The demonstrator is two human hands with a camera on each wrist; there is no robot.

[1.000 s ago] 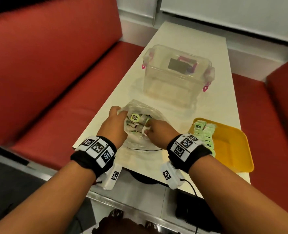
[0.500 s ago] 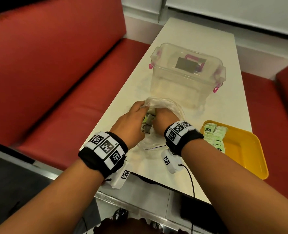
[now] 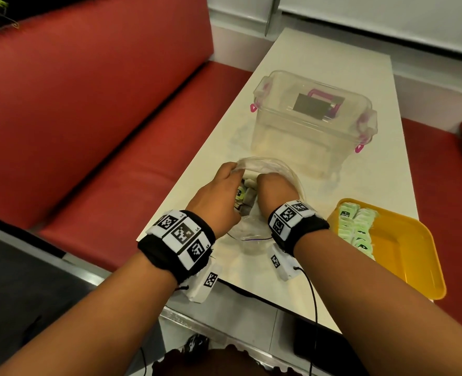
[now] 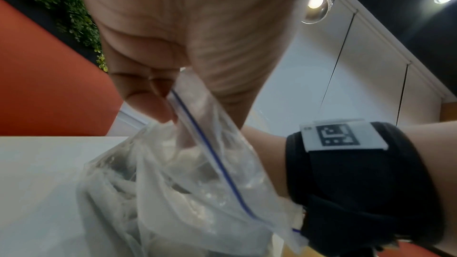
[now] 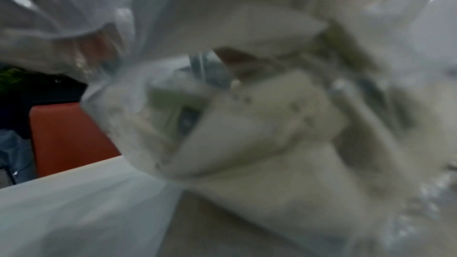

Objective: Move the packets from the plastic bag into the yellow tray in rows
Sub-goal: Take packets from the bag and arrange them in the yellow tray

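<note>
A clear plastic zip bag (image 3: 275,169) lies on the white table (image 3: 319,66), with pale green and white packets (image 3: 247,189) inside. My left hand (image 3: 219,191) pinches the bag's rim (image 4: 188,112) and holds the mouth open. My right hand (image 3: 274,192) is pushed down inside the bag, its fingers hidden among the packets (image 5: 259,124); the right wrist view is blurred. The yellow tray (image 3: 403,251) sits at the table's near right corner, with several green packets (image 3: 355,229) lined up along its left side.
A clear lidded storage box (image 3: 313,123) with pink latches stands just beyond the bag. Red bench seats (image 3: 116,172) run along the table's left and right. The tray's right half is bare yellow.
Both hands have shifted a little farther up the table. The right hand has gone deeper into the bag, and the left has moved its hold to the far rim.
</note>
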